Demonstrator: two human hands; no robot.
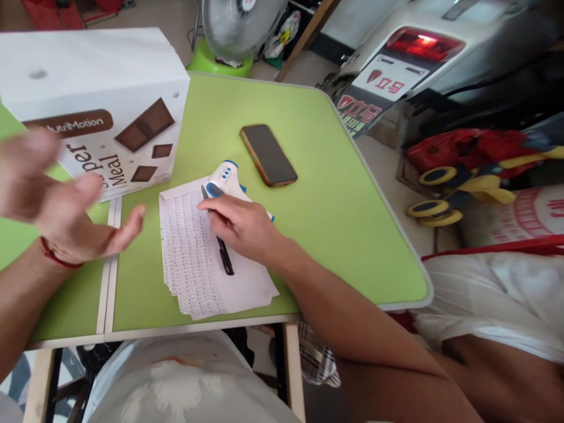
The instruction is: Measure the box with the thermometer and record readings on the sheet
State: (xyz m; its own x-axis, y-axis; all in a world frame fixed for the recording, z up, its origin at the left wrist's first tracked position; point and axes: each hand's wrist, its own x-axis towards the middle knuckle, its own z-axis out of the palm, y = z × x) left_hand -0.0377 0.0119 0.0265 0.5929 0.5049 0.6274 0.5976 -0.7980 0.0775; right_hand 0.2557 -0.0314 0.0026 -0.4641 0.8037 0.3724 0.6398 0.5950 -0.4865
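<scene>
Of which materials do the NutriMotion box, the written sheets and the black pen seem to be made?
NutriMotion box: probably printed cardboard, smooth, with straight folded edges.
Written sheets: matte paper, thin, with uneven, overlapping edges.
Black pen: likely plastic, shiny, judging by its highlights; metal parts are possible.

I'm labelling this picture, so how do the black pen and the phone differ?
The pen is slim and black; the phone is a broad slab with a dark screen and brownish edge. The pen is over the paper, partly hidden by the right hand; the phone lies screen up on the green table, in full view. Both are longer than wide.
</scene>
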